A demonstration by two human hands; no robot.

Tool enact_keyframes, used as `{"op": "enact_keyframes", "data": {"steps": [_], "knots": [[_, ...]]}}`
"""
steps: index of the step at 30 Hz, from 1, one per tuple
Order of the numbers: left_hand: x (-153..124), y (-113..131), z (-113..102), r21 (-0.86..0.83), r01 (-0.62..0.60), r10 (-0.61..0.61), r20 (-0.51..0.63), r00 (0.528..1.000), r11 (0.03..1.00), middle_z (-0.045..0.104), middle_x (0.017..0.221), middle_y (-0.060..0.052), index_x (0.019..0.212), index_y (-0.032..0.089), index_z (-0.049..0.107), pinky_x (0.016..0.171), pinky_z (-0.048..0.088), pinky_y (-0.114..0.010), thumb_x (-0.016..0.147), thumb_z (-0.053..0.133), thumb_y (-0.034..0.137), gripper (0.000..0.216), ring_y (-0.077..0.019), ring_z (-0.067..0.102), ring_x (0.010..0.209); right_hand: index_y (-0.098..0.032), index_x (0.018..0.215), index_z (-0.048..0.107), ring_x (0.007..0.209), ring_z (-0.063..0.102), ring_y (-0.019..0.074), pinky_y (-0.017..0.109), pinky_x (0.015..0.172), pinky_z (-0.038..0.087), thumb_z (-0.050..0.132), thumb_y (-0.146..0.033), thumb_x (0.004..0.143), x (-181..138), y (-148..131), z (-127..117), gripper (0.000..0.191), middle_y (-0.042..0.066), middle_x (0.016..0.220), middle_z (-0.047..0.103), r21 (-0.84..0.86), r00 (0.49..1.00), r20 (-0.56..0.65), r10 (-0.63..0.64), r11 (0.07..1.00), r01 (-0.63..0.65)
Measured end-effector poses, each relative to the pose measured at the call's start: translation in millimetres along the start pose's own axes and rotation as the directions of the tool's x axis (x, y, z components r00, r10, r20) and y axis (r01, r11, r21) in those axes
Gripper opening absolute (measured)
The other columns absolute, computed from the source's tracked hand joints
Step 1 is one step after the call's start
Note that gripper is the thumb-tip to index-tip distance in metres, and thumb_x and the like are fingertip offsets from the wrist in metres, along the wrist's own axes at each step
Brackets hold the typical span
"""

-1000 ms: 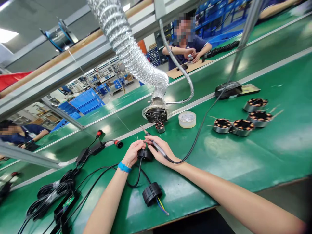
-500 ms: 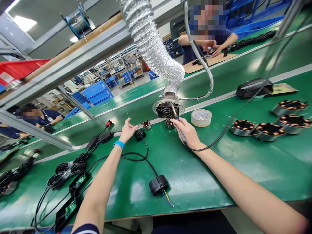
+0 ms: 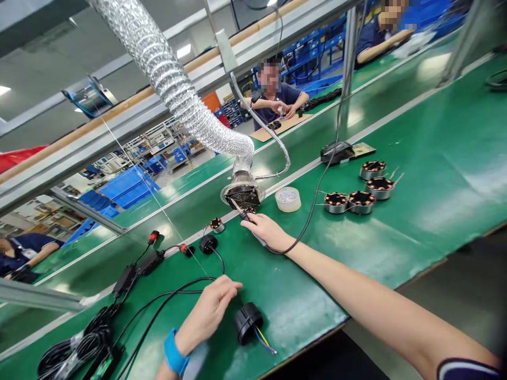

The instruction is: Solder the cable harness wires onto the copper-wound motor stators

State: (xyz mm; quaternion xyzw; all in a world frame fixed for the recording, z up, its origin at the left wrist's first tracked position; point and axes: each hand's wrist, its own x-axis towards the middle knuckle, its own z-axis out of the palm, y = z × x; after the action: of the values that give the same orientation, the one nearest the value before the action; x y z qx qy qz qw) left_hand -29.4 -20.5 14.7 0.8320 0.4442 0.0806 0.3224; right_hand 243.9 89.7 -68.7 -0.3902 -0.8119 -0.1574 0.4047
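My left hand [image 3: 214,306], with a blue wristband, is closed above the near part of the bench, its fingertips curled from view. A thin taut solder wire [image 3: 158,200] runs from the spool [image 3: 93,97] down to this hand. Just right of it lies a black round cap [image 3: 249,319] with coloured wires. My right hand [image 3: 265,229] grips a soldering iron [image 3: 247,217], its tip in front of the fume extractor fan [image 3: 242,196]. A small copper-wound stator [image 3: 216,225] and a black cabled cap [image 3: 208,244] stand between the hands, farther back.
A tape roll [image 3: 288,199] stands right of the fan. Several larger stators [image 3: 362,202] sit farther right. The iron's cable loops across the bench. Black cable bundles [image 3: 79,343] lie at left. A silver duct [image 3: 178,95] hangs overhead. A co-worker [image 3: 273,95] sits across the bench.
My left hand has come back toward me from beside the small stator, drawing the solder wire down. My right hand stays by the fan with the soldering iron. The view has swung right.
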Motion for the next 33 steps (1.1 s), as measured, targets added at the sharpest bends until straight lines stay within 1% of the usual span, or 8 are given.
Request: {"op": "enact_keyframes", "data": {"steps": [5, 13, 17, 21, 23, 26, 29, 33], "knots": [[2.2, -9.7, 16.8, 0.147, -0.087, 0.079, 0.062, 0.995, 0.985, 0.063, 0.103, -0.007, 0.115, 0.028, 0.074, 0.084, 0.050, -0.030, 0.106, 0.035, 0.048, 0.045, -0.0189, 0.063, 0.091, -0.020, 0.127, 0.057, 0.120, 0.057, 0.0255, 0.045, 0.107, 0.049, 0.043, -0.002, 0.095, 5.2, 1.6, -10.0, 0.040, 0.016, 0.129, 0.059, -0.062, 0.999, 0.010, -0.032, 0.998, 0.033], [5.2, -55.1, 32.8, 0.369, 0.138, -0.003, -0.344, 0.939, 0.919, 0.063, 0.098, -0.009, 0.132, 0.020, 0.068, 0.075, 0.051, -0.030, 0.106, 0.030, 0.037, 0.050, -0.0196, 0.064, 0.082, -0.017, 0.120, 0.058, 0.085, 0.060, 0.0223, 0.035, 0.079, 0.054, 0.044, -0.001, 0.094, 4.1, -7.3, -18.0, 0.034, 0.012, 0.109, 0.060, -0.021, 0.999, 0.048, -0.012, 1.000, 0.013], [3.6, -47.0, 20.2, 0.261, 0.081, 0.032, -0.402, 0.915, 0.962, 0.062, 0.097, -0.009, 0.121, 0.016, 0.072, 0.079, 0.050, -0.029, 0.105, 0.039, 0.039, 0.044, -0.0190, 0.061, 0.086, -0.017, 0.131, 0.054, 0.088, 0.059, 0.0215, 0.038, 0.083, 0.055, 0.042, -0.007, 0.099, -16.8, -22.6, -25.0, 0.036, 0.016, 0.122, 0.053, 0.146, 0.992, 0.102, 0.074, 0.985, -0.089], [-5.2, -14.0, 3.6, 0.092, -0.014, 0.064, -0.574, 0.816, 0.996, 0.063, 0.083, -0.004, 0.114, 0.018, 0.075, 0.079, 0.047, -0.027, 0.106, 0.042, 0.042, 0.041, -0.0158, 0.061, 0.081, -0.022, 0.135, 0.052, 0.093, 0.063, 0.0210, 0.037, 0.083, 0.058, 0.043, -0.019, 0.104, -38.4, -43.1, -46.8, 0.032, 0.014, 0.128, 0.048, 0.347, 0.983, 0.117, 0.141, 0.922, -0.173], [-14.8, 11.5, -5.4, 0.110, -0.095, 0.138, -0.501, 0.854, 0.989, 0.061, 0.073, -0.002, 0.106, 0.020, 0.077, 0.073, 0.046, -0.026, 0.105, 0.048, 0.043, 0.037, -0.0141, 0.059, 0.072, -0.024, 0.135, 0.051, 0.093, 0.065, 0.0201, 0.037, 0.085, 0.059, 0.045, -0.021, 0.104, -45.7, -54.8, -58.3, 0.032, 0.012, 0.127, 0.048, 0.414, 0.978, 0.125, 0.170, 0.887, -0.207], [-27.8, 44.8, -13.4, 0.239, -0.272, 0.300, -0.089, 0.950, 0.932, 0.066, 0.086, -0.003, 0.101, 0.021, 0.076, 0.070, 0.046, -0.026, 0.102, 0.056, 0.038, 0.026, -0.0133, 0.060, 0.075, -0.026, 0.136, 0.051, 0.093, 0.068, 0.0192, 0.037, 0.091, 0.060, 0.050, -0.021, 0.102, -53.3, -69.2, -69.2, 0.035, 0.011, 0.127, 0.048, 0.477, 0.971, 0.124, 0.206, 0.845, -0.240], [-30.6, 57.2, -6.3, 0.501, -0.381, 0.291, 0.251, 0.923, 0.777, 0.064, 0.096, -0.006, 0.097, 0.017, 0.073, 0.069, 0.044, -0.029, 0.104, 0.049, 0.021, 0.025, -0.0152, 0.059, 0.079, -0.027, 0.136, 0.051, 0.094, 0.069, 0.0196, 0.037, 0.093, 0.061, 0.053, -0.019, 0.101, -58.1, -77.0, -72.6, 0.036, 0.011, 0.126, 0.049, 0.515, 0.970, 0.106, 0.218, 0.823, -0.241], [-18.4, 47.3, 17.2, 0.761, -0.442, 0.290, 0.339, 0.895, 0.475, 0.059, 0.083, -0.008, 0.075, 0.013, 0.066, 0.065, 0.037, -0.036, 0.099, 0.046, 0.007, 0.032, -0.0219, 0.057, 0.081, -0.027, 0.136, 0.051, 0.091, 0.070, 0.0185, 0.037, 0.092, 0.062, 0.055, -0.019, 0.102, -59.7, -79.7, -70.8, 0.035, 0.010, 0.124, 0.050, 0.544, 0.972, 0.083, 0.220, 0.807, -0.229]]}}
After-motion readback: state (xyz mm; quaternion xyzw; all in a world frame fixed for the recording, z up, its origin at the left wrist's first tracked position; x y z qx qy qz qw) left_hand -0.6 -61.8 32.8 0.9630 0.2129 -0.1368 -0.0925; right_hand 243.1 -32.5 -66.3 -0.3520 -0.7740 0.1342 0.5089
